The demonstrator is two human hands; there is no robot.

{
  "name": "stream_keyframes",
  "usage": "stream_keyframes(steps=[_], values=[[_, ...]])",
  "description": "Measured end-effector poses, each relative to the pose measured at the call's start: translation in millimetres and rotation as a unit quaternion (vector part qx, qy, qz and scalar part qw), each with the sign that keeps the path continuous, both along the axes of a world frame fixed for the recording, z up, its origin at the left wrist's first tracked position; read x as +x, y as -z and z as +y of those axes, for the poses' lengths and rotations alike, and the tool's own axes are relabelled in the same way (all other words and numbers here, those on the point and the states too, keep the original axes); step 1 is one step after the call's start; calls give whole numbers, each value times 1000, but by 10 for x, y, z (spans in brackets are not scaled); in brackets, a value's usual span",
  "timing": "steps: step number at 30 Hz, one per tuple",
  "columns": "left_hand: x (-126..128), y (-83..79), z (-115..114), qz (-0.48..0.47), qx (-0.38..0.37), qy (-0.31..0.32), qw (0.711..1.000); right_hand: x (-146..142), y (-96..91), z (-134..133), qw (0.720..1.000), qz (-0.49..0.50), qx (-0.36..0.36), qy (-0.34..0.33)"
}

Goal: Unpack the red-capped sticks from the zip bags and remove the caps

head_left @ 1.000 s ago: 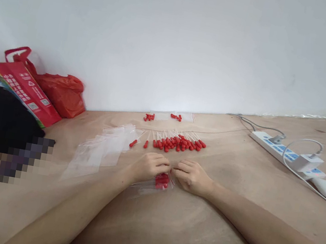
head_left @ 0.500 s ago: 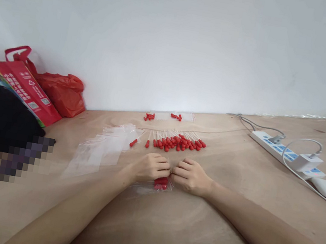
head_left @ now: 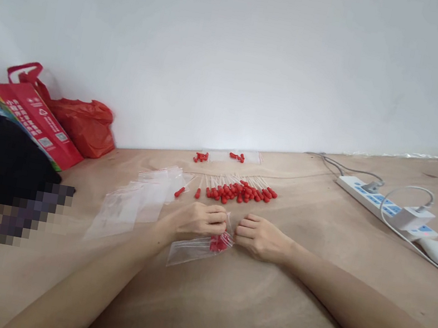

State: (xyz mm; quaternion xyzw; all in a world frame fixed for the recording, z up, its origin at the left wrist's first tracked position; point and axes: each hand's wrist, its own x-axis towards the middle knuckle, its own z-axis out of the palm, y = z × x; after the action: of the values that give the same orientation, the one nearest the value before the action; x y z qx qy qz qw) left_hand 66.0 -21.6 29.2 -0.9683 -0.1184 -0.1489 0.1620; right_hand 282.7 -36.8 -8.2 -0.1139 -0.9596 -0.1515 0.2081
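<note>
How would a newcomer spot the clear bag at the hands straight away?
On the wooden table, find the pile of loose red-tipped sticks. Just nearer the camera, at the left hand and right hand, is the clear bag. Red tips show through it, unlike the flat bags to its left.

We're looking at a home or small workroom, we can't tell which: plain whitish wall (head_left: 238, 54), light-brown wooden tabletop (head_left: 261, 307), long white plastic power strip (head_left: 358, 193), and over left, a crumpled red plastic bag (head_left: 85, 129)!
</note>
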Motion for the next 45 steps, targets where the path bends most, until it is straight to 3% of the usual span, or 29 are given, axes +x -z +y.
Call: stream_keyframes(steps=[3,5,7,10,14,18,24,30,32,38,41,45], values=[[-32,-25,0,28,19,14,999,23,-32,-40,992,36,-118,13],[-31,1,-58,-13,-51,-39,998,32,-65,-63,973,61,-224,7],[-32,32,-173,-59,-171,-97,979,30,-87,-75,939,91,-330,15],[-66,46,-400,-81,-322,-169,928,-7,-69,-72,876,159,-450,69],[-139,75,-579,-103,-357,-198,907,-96,18,-61,803,208,-549,105],[-150,191,-539,-131,-341,-178,914,-145,58,-61,778,212,-579,121],[-113,311,-460,-190,-285,-181,922,-145,29,-68,786,188,-575,126],[-111,297,-467,-206,-321,-166,909,-203,11,-97,843,250,-451,156],[-112,291,-465,-204,-333,-166,906,-231,16,-104,841,264,-450,144],[-118,282,-453,-187,-348,-183,900,-254,18,-87,790,251,-555,60],[-127,287,-451,-182,-348,-196,898,-185,-5,-43,763,253,-592,61],[-139,291,-448,-178,-359,-198,894,21,-57,52,657,276,-691,118]])
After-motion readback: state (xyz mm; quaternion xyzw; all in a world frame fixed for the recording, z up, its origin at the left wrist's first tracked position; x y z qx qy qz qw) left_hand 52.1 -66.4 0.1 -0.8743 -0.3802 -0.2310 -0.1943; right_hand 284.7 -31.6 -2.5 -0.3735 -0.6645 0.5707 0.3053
